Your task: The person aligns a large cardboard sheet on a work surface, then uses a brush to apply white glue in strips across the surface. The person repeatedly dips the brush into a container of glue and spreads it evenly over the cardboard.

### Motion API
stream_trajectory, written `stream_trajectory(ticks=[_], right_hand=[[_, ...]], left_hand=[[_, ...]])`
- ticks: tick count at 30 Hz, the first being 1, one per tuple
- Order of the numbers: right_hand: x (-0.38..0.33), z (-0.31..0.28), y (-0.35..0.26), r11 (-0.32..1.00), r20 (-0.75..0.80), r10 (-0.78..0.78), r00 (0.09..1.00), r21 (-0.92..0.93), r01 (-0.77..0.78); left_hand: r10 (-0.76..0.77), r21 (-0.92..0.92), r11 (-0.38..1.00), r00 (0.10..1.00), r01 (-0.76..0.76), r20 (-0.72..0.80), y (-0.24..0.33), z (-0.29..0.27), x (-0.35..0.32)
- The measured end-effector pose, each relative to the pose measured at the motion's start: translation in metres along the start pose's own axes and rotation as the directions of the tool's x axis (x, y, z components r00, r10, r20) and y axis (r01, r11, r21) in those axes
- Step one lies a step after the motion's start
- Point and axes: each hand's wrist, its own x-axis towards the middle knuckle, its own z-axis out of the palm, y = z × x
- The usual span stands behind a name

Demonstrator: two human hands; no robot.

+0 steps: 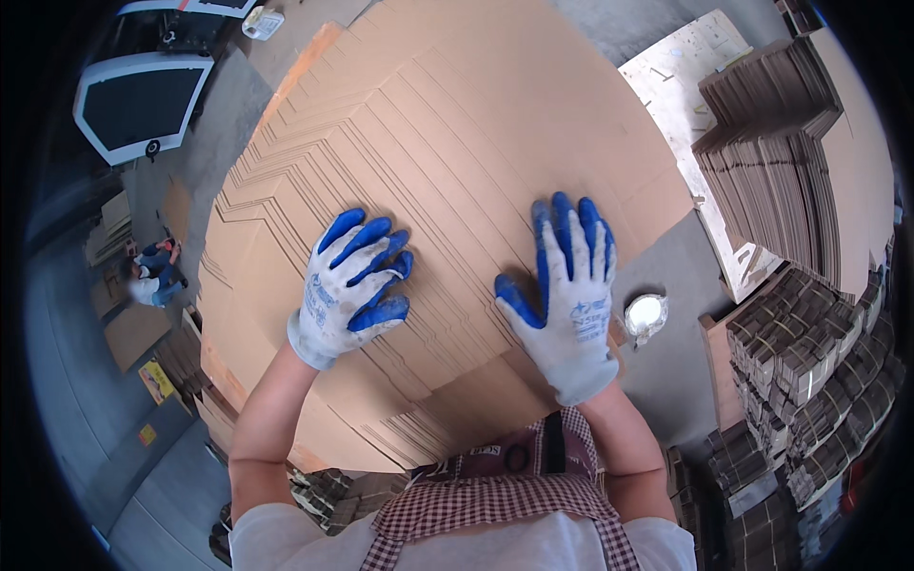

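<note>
In front of me lies a broad stack of flat brown cardboard sheets [533, 105], fanned out so that their notched edges show as stepped lines. Both my hands wear white knit gloves with blue-coated fingers. On the left part of the sheets rests my left hand [352, 285], its fingers bent a little and spread apart, holding nothing. My right hand [568, 290] lies flatter on the sheets to the right, thumb out and fingers stretched forward. The undersides of both palms are hidden.
Tied bundles of cardboard [809, 371] are piled at the right. Behind them, more cardboard stands in a tall stack [771, 162] beside a pale board [681, 71]. A shiny round object [645, 316] is on the floor. Another person [155, 276] is at the far left, below a white-framed vehicle window [143, 107].
</note>
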Motion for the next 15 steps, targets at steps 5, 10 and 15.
stream_trajectory(ticks=[5,10,15], right_hand=[[-0.003,0.016,-0.006,1.000,0.047,0.015,0.999,0.017,-0.016],[0.000,0.017,-0.010,1.000,0.053,0.017,0.998,0.006,-0.017],[0.000,0.015,-0.016,0.998,0.071,0.062,0.996,-0.025,-0.060]], left_hand=[[0.018,-0.014,1.000,1.000,-0.018,0.013,0.001,-0.002,0.007],[0.088,-0.016,0.996,0.980,-0.086,0.177,0.016,0.001,0.029],[0.017,0.056,0.998,0.943,-0.038,0.333,0.024,0.016,0.028]])
